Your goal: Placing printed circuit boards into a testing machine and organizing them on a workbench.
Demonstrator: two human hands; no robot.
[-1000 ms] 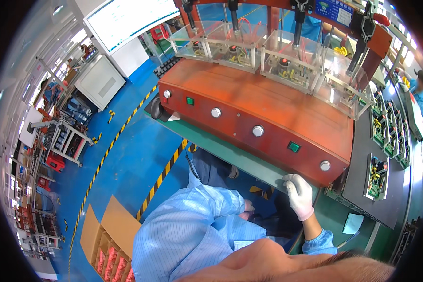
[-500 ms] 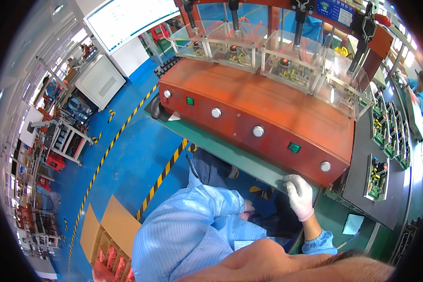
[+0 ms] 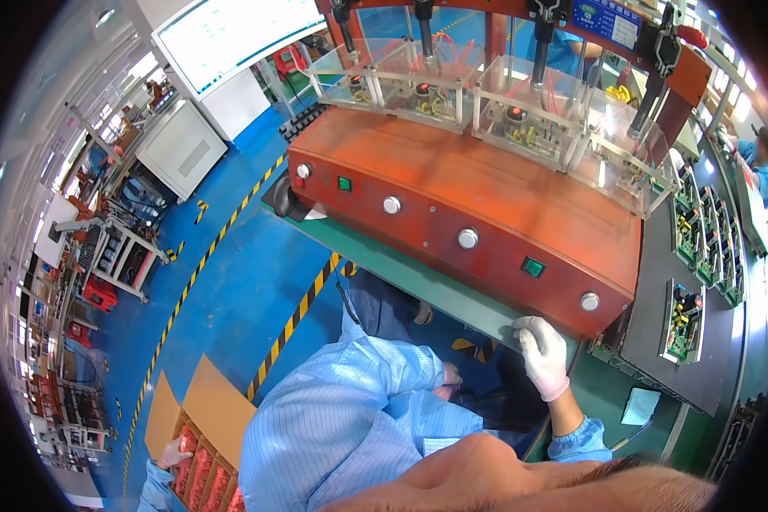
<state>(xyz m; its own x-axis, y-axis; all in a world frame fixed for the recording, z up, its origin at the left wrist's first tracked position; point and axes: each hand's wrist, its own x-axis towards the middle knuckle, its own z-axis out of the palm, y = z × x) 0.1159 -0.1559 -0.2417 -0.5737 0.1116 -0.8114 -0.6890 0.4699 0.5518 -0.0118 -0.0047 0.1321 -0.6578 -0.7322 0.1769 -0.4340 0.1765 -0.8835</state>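
My right hand, in a white glove, rests on the green bench edge just below the front right corner of a red-orange test fixture. Its fingers are loosely bent, the thumb stands apart, and nothing shows in it. Low by my lap is my left hand, just past the blue striped sleeve. Its fingers are mostly hidden. Round silver buttons and green switches line the fixture's front. Clear covers on top enclose circuit boards beneath upright press rods.
At the lower left, another person's gloved hand reaches into a cardboard box of red-pink wrapped items. Several circuit boards lie on the dark mat at right. A black mouse sits by the fixture's left end. A light-blue paper lies at lower right.
The other person's gloved hand and blue sleeve have come into view at the cardboard box's left side. My two hands look unmoved.
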